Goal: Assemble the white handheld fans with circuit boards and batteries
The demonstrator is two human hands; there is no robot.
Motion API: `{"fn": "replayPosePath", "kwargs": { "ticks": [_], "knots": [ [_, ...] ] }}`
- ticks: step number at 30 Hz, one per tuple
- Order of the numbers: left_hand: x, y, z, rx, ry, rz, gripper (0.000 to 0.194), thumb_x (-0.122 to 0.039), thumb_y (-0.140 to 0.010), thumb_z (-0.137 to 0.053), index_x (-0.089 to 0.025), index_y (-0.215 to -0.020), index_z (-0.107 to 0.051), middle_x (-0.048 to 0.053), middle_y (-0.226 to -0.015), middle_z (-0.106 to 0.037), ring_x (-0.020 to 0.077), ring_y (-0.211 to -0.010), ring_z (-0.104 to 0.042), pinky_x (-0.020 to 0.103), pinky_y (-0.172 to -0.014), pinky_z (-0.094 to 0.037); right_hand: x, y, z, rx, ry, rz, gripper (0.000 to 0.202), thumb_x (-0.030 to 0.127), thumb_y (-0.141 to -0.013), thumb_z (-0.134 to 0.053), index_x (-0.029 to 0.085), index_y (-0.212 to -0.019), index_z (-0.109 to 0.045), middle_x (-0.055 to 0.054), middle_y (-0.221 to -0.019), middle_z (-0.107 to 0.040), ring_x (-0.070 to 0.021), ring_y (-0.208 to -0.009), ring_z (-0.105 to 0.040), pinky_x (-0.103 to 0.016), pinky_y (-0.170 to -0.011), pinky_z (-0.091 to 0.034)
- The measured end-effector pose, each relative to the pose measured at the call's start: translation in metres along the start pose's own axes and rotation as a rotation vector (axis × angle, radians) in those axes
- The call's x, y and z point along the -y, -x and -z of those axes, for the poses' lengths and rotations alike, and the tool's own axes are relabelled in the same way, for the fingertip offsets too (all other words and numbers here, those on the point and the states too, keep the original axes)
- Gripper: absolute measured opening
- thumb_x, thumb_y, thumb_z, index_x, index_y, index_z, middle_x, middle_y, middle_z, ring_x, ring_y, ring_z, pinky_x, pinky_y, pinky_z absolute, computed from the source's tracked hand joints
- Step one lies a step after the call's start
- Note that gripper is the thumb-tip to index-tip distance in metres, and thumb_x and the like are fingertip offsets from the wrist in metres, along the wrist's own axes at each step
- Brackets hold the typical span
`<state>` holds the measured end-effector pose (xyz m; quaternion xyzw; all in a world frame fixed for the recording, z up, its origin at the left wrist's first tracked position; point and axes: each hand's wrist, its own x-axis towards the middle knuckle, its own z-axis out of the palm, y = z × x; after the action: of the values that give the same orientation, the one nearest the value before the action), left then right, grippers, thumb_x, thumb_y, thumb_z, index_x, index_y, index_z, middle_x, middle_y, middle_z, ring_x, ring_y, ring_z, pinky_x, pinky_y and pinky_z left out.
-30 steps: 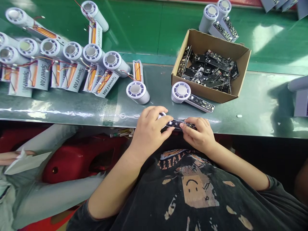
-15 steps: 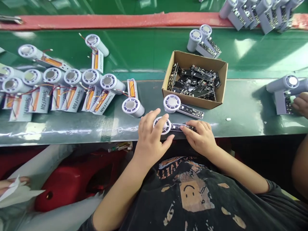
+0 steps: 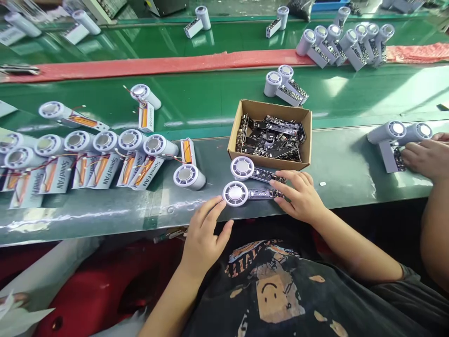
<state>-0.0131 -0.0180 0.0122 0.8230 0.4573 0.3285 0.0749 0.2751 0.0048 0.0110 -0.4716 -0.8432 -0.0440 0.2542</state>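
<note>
A lavender handheld fan (image 3: 235,193) lies on the bench in front of me, its handle open and showing a black circuit board (image 3: 261,194). My right hand (image 3: 300,194) holds the handle's far end between thumb and fingers, hiding that end. My left hand (image 3: 205,229) is open, fingertips at the left rim of the round fan head. Just behind lies a second handheld fan (image 3: 242,167), also with its board exposed; my right fingers reach over its handle end. Left of these stands another fan (image 3: 189,176) with an orange battery (image 3: 187,151) in its handle.
A cardboard box (image 3: 270,162) of loose circuit boards stands behind the two fans. Several battery-fitted fans (image 3: 128,140) with wires line the left. A co-worker's hand (image 3: 426,157) touches fans at the right. A small white piece (image 3: 322,184) lies on the bench (image 3: 343,164).
The view has tilted up. My left hand has come off the fan head, toward the left and me. The near fan now lies closer to the second one, and my right hand has shifted toward its handle end.
</note>
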Motion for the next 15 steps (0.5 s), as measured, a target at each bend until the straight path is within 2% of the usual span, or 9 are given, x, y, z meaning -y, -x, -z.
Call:
{"fn": "replayPosePath", "kwargs": {
  "ticks": [3,7,11,15],
  "knots": [
    [0.002,-0.006,-0.011,-0.045,0.020,0.024,0.058,-0.018,-0.089,-0.065,-0.023,-0.142,-0.042,0.013,-0.127,-0.059,0.0257,-0.120,-0.059,0.040,-0.100,-0.054,-0.003,-0.001,-0.002,0.014,-0.035,-0.033,0.036,0.037,-0.096,-0.055,0.022,-0.129,-0.057,-0.013,-0.129,-0.061,-0.0266,-0.112,-0.057,-0.043,-0.093,-0.043],
    [0.008,-0.023,-0.031,-0.126,0.017,-0.003,0.078,-0.028,-0.086,-0.070,-0.021,-0.150,-0.026,0.020,-0.137,-0.052,0.0324,-0.128,-0.053,0.049,-0.099,-0.054,0.001,0.000,-0.008,-0.008,-0.064,-0.030,0.038,0.040,-0.095,-0.056,0.020,-0.127,-0.058,-0.014,-0.129,-0.062,-0.0279,-0.115,-0.056,-0.044,-0.095,-0.043],
    [0.012,-0.035,-0.043,-0.111,-0.019,-0.048,0.075,-0.031,-0.087,-0.069,-0.023,-0.149,-0.027,0.016,-0.126,-0.060,0.0312,-0.119,-0.060,0.051,-0.100,-0.052,-0.002,0.001,-0.008,0.044,-0.047,-0.009,0.038,0.043,-0.094,-0.057,0.023,-0.126,-0.061,-0.013,-0.132,-0.062,-0.0288,-0.121,-0.053,-0.046,-0.098,-0.041],
    [0.012,-0.035,-0.045,-0.122,-0.007,-0.059,0.077,-0.028,-0.086,-0.070,-0.022,-0.149,-0.027,0.017,-0.126,-0.059,0.0310,-0.119,-0.059,0.052,-0.101,-0.051,-0.011,0.002,-0.003,0.155,-0.037,0.045,0.043,0.046,-0.093,-0.058,0.024,-0.130,-0.061,-0.012,-0.137,-0.059,-0.0299,-0.127,-0.049,-0.047,-0.102,-0.038]
  ]
}}
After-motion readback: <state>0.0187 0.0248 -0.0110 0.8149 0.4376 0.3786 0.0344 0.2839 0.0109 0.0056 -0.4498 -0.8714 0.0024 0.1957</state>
